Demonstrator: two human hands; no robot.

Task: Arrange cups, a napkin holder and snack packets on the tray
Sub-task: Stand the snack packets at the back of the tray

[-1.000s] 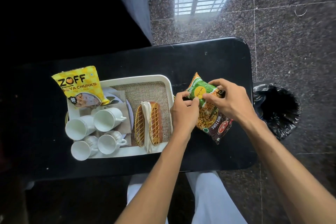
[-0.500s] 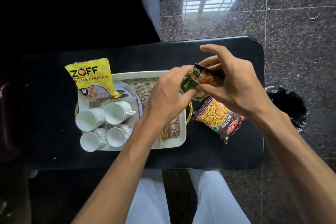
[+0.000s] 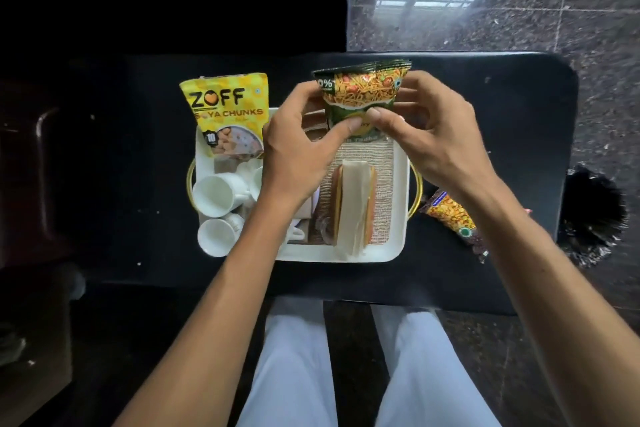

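Observation:
A white tray (image 3: 398,211) with gold handles lies on the black table (image 3: 502,135). My left hand (image 3: 298,149) and my right hand (image 3: 429,128) both grip a green snack packet (image 3: 363,90), held upright over the tray's far edge. A yellow soya chunks packet (image 3: 227,111) leans at the tray's far left corner. White cups (image 3: 216,194) lie on their sides on the left of the tray, partly hidden by my left forearm. A wooden napkin holder (image 3: 353,208) with white napkins sits in the tray's middle. Another dark mixture packet (image 3: 453,218) lies on the table, right of the tray.
A black bin bag (image 3: 595,215) sits on the floor past the table's right end. Dark speckled floor tiles (image 3: 519,17) lie beyond the table. A dark object (image 3: 34,166) stands to the left of the table. My white trouser legs are below the table's near edge.
Both hands lifted the green packet off the table at the right, carried it left and turned it upright over the tray's far edge. The mixture packet stayed on the table.

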